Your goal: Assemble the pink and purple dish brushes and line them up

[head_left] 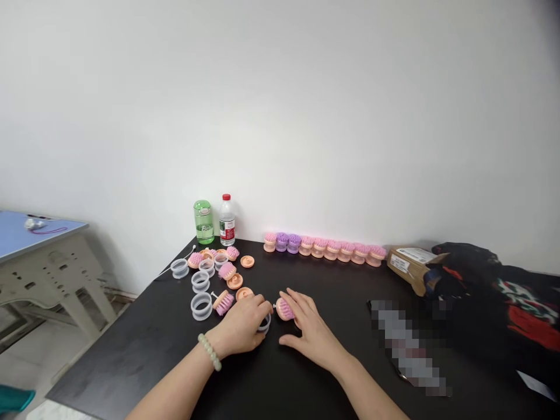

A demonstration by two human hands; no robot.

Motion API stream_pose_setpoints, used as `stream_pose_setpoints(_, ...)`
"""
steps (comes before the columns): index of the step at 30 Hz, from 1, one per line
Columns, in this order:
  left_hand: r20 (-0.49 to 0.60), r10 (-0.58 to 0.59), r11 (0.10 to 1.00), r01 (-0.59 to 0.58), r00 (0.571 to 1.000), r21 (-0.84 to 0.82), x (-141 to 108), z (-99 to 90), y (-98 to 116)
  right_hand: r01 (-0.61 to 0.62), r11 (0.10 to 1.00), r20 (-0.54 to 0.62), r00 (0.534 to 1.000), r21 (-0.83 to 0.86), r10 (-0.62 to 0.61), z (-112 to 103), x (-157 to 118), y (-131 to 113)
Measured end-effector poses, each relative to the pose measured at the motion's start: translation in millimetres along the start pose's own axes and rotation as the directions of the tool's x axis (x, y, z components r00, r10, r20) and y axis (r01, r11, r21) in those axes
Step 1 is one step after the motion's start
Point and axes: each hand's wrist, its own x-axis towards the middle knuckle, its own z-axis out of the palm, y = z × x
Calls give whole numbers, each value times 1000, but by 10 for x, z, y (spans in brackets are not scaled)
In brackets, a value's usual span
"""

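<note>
My left hand (245, 322), with a beaded bracelet at the wrist, has its fingers curled over a clear plastic ring (263, 328) on the dark table. To its right, my right hand (311, 331) has its fingers stretched over a pink-bristled brush head (285, 310), thumb held apart. The fingers partly cover that brush head, which lies tilted with a small stem pointing left. Left of my hands are another brush head (224, 303), an orange disc-shaped cap (244, 293) and a loose clear ring (201, 307). More rings, caps and brush heads lie behind them.
A row of assembled pink and purple brushes (331, 250) stands along the wall. A green bottle (204, 223) and a red-capped water bottle (227, 221) stand at the back left. To the right are a cardboard box (409, 272), dark fabric (476, 309) and a pixelated item (409, 347).
</note>
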Motion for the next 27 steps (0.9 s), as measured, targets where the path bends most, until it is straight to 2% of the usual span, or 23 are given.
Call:
stream_pose_setpoints(3,10,1,996,-2,1000,89,-38,-65,-24,8,997,33,999,-79,-5,63,-2,-43)
stream_pose_setpoints(7,-29,-44,974,49,999,220,-47,-84,-80,-28,985,16,999,-172,32,116,29,-72)
stream_pose_setpoints(12,-90,-121,949,141,989,282,-19,-35,-141,-65,983,-38,998,-173,60,174,38,-79)
stream_pose_setpoints(17,-182,-207,911,257,961,324,-2,-10,-211,0,986,-70,998,-164,-11,285,51,-57)
stream_pose_setpoints(21,-251,-270,880,344,930,328,6,0,-329,68,976,-85,993,-208,-87,393,176,-93)
stream_pose_setpoints(27,-297,-252,881,345,921,323,21,48,-589,114,962,-86,987,-247,-139,533,536,-304)
